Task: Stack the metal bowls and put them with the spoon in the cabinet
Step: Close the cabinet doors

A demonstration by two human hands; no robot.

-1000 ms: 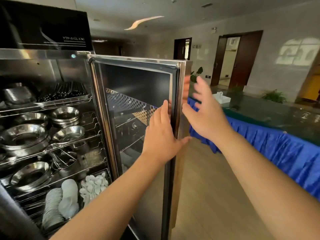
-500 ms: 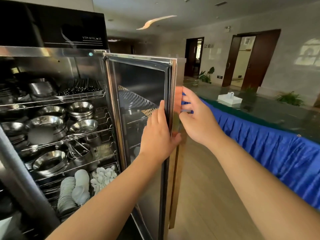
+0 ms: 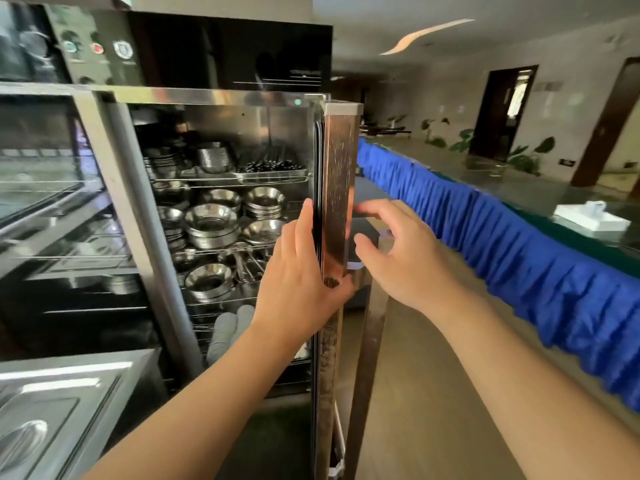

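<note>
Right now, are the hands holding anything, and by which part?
The left hand grips the cabinet door by its free vertical edge, thumb hooked around it. The right hand is open beside that edge, holding nothing.

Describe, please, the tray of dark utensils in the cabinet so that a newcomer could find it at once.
Look into the open steel cabinet, at its top wire shelf. On the right side of it lies a shallow metal tray heaped with dark utensil ends. Every shelf below holds shiny bowls instead.
</note>
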